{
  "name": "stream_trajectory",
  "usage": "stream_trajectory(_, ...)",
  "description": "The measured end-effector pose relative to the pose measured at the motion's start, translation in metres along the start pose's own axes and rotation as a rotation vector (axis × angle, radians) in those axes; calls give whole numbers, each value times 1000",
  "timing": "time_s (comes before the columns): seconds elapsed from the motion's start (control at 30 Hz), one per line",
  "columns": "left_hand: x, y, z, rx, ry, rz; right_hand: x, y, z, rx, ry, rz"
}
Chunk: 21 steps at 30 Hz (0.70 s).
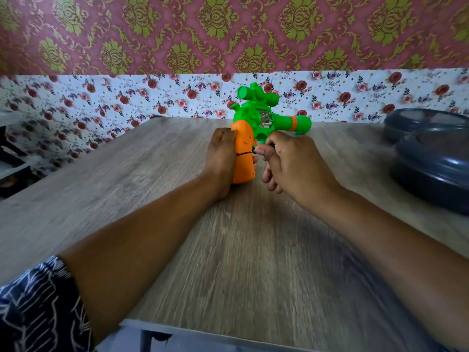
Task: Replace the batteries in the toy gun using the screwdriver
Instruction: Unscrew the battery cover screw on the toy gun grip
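A green toy gun (264,115) with an orange grip (243,153) stands grip-down on the wooden table (241,250), its barrel pointing right. My left hand (220,158) wraps around the orange grip from the left. My right hand (289,161) pinches a thin dark screwdriver (247,153) between thumb and forefinger. The shaft lies level across the orange grip. Most of the screwdriver's handle is hidden inside my right hand. No batteries are in sight.
Two dark grey round containers (431,161) sit stacked at the table's right edge. A floral papered wall (152,97) rises just behind the table. Dark shelving (12,161) shows at the far left. The table's near edge runs along the bottom.
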State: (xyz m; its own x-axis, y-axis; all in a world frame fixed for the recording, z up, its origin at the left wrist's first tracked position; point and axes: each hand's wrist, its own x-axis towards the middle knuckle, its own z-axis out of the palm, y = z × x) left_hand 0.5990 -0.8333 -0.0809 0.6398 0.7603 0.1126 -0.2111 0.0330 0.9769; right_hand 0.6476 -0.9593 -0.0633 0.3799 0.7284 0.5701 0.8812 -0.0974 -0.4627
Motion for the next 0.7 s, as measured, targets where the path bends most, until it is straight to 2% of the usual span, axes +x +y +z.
stream_trajectory(0.1,-2,-1,0,15,-16,4,1,3,-3,-47,-4,-36)
stream_trajectory(0.23,-2,1,1,10,-44,43,4,7,-8,-186,-30,-174)
stream_trajectory(0.33,-2,-1,0,-2,-48,53,3,6,-10,-183,-24,-231)
stream_trajectory(0.5,0,-1,2,69,-45,107,2,6,-7,-100,-24,-177)
stream_trajectory(0.7,0,-3,3,121,-37,163,0,6,-6,-300,92,-95)
